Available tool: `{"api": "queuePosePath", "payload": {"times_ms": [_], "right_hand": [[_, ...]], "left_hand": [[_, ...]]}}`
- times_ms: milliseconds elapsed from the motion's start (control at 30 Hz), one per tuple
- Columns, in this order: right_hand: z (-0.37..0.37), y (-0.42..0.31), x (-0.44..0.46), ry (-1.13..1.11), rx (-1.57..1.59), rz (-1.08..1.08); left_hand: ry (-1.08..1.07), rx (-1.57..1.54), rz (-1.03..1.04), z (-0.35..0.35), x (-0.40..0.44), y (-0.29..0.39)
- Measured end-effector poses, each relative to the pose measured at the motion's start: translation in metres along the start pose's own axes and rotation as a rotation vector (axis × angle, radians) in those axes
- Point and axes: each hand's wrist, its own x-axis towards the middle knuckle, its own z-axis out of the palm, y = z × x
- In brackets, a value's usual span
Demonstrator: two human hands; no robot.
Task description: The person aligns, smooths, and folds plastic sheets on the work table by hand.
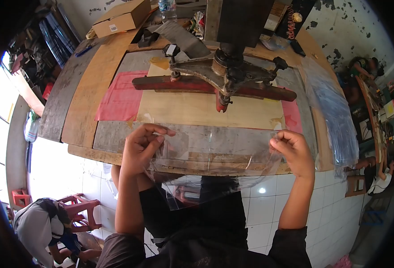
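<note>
A clear plastic sheet (215,167) hangs between my hands at the table's front edge, its lower part sagging over my lap. My left hand (144,145) pinches its left side and my right hand (294,149) pinches its right side. Beyond them, a press with a dark red bar (174,84) stands over a cream board (197,109) on the grey metal plate (112,136). Pink-red sheets (119,100) show at both ends of the board. The sheet's exact outline is hard to see.
A stack of clear plastic (337,116) lies at the table's right side. At the back left are a cardboard box (121,18) and a water bottle (167,10). Other people are at the lower left (38,223) and far right (381,178). A red stool (83,212) stands lower left.
</note>
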Motion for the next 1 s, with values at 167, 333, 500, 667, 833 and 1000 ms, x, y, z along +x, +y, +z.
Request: {"api": "queuePosePath", "payload": {"times_ms": [167,333,500,667,833,1000], "right_hand": [[0.005,0.004,-0.002,0.058,-0.023,-0.001],[0.007,0.008,-0.006,0.100,-0.087,-0.072],[0.012,0.010,-0.008,-0.055,0.064,0.056],[0.015,0.005,-0.012,-0.125,0.077,0.103],[0.015,0.010,-0.012,-0.002,0.053,-0.027],[0.014,0.021,-0.003,0.085,-0.015,-0.014]], "left_hand": [[-0.008,-0.033,-0.043,0.000,0.001,0.003],[0.027,-0.020,0.002,0.005,0.002,0.002],[0.044,0.028,0.023,-0.001,0.000,0.001],[0.040,-0.025,0.069,0.003,0.000,0.001],[-0.009,0.012,0.012,0.001,-0.001,0.004],[0.018,0.104,0.029,0.002,0.001,0.002]]}}
